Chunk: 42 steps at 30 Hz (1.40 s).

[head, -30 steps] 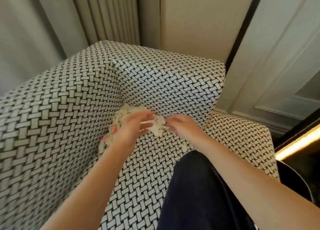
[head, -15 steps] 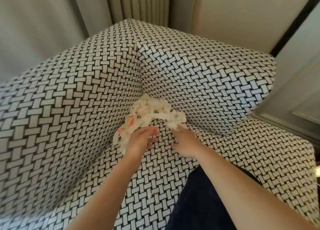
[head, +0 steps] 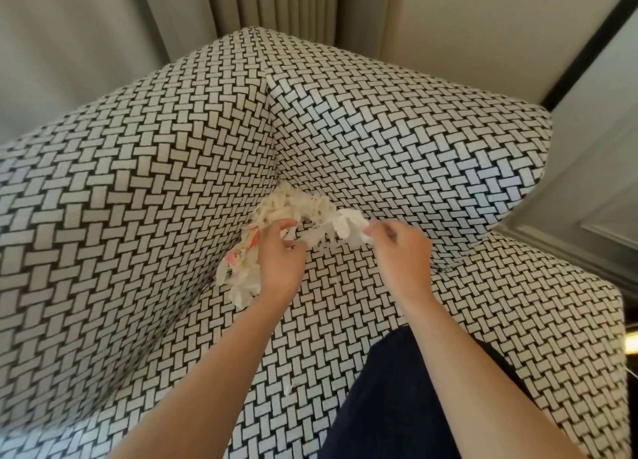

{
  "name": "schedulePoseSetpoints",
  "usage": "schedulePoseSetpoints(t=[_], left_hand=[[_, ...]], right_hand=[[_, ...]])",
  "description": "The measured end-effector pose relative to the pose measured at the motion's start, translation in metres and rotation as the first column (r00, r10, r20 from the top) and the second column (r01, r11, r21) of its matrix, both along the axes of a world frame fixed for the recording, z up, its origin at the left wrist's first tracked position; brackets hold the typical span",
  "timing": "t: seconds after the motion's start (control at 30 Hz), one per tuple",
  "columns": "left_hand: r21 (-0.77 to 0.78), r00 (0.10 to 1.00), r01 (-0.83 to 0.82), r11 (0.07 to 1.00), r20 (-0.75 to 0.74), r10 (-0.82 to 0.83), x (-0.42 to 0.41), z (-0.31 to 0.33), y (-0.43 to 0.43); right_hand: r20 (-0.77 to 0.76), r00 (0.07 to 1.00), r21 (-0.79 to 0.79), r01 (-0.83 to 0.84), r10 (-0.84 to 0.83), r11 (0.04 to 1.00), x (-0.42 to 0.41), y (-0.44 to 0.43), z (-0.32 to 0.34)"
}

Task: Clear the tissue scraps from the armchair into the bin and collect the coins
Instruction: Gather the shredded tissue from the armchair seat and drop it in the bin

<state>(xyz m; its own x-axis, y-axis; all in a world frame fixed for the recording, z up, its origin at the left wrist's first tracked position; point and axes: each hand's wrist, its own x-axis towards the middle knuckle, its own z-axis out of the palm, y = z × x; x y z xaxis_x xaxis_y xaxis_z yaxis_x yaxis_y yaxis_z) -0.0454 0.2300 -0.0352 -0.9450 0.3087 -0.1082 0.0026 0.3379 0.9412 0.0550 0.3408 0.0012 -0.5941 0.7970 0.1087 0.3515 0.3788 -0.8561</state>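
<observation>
Armchair [head: 138,217]: black-and-white woven fabric; back and arm meet in corner just beyond both hands' fingertips.
Dark trouser leg [head: 397,407]: on seat, behind right wrist, well back from fingers.
Tissue scraps [head: 293,205]: cream shredded heap wedged in seat corner, directly ahead of left fingers, trailing down under left palm; red-orange printed bits there.
Left hand [head: 279,262]: fingers curled into heap, gripping scraps.
Right hand [head: 400,251]: thumb and fingers pinched together on white tissue piece [head: 348,229], stretched between both hands' fingertips.
</observation>
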Motion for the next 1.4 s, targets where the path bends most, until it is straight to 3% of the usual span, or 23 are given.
schedulePoseSetpoints(t=[0.13, 0.23, 0.37, 0.43, 0.57, 0.63, 0.77, 0.87, 1.03, 1.4], left_hand=[[-0.107, 0.999, 0.014, 0.994, -0.047, -0.019, -0.002, -0.010, 0.013], [-0.235, 0.984, 0.136, 0.962, -0.078, -0.159, -0.001, -0.019, 0.023], [-0.455, 0.890, 0.327, 0.828, -0.144, -0.432, -0.001, -0.027, 0.036], [-0.525, 0.840, 0.414, 0.744, -0.095, -0.535, -0.001, -0.029, 0.045], [-0.650, 0.812, 0.462, 0.603, 0.037, -0.582, -0.002, -0.035, 0.064], [-0.683, 0.824, 0.445, 0.579, 0.059, -0.564, -0.002, -0.037, 0.069], [-0.630, 0.881, 0.370, 0.683, 0.005, -0.473, -0.001, -0.036, 0.067], [-0.498, 0.928, 0.319, 0.806, -0.009, -0.372, -0.001, -0.034, 0.060], [-0.276, 0.967, 0.255, 0.927, 0.064, -0.247, 0.001, -0.026, 0.051], [-0.043, 0.994, 0.100, 0.994, 0.042, -0.099, 0.004, 0.001, 0.030]], right_hand=[[-0.169, 0.971, -0.072, 0.160, -0.170, 0.985, 0.005, 0.002, 0.008], [-0.252, 0.920, -0.155, 0.267, -0.299, 0.951, 0.008, 0.006, 0.010], [-0.298, 0.857, -0.269, 0.347, -0.420, 0.898, 0.008, 0.009, 0.010], [-0.312, 0.827, -0.321, 0.372, -0.468, 0.871, 0.008, 0.011, 0.009], [-0.285, 0.801, -0.411, 0.394, -0.527, 0.822, 0.007, 0.015, 0.006], [-0.267, 0.800, -0.437, 0.397, -0.538, 0.807, 0.007, 0.017, 0.004], [-0.243, 0.796, -0.478, 0.400, -0.555, 0.782, 0.005, 0.021, 0.001], [-0.235, 0.787, -0.503, 0.404, -0.571, 0.764, 0.005, 0.022, 0.001], [-0.235, 0.773, -0.540, 0.400, -0.589, 0.741, 0.007, 0.022, 0.000], [-0.251, 0.737, -0.613, 0.381, -0.628, 0.692, 0.012, 0.022, 0.000]])
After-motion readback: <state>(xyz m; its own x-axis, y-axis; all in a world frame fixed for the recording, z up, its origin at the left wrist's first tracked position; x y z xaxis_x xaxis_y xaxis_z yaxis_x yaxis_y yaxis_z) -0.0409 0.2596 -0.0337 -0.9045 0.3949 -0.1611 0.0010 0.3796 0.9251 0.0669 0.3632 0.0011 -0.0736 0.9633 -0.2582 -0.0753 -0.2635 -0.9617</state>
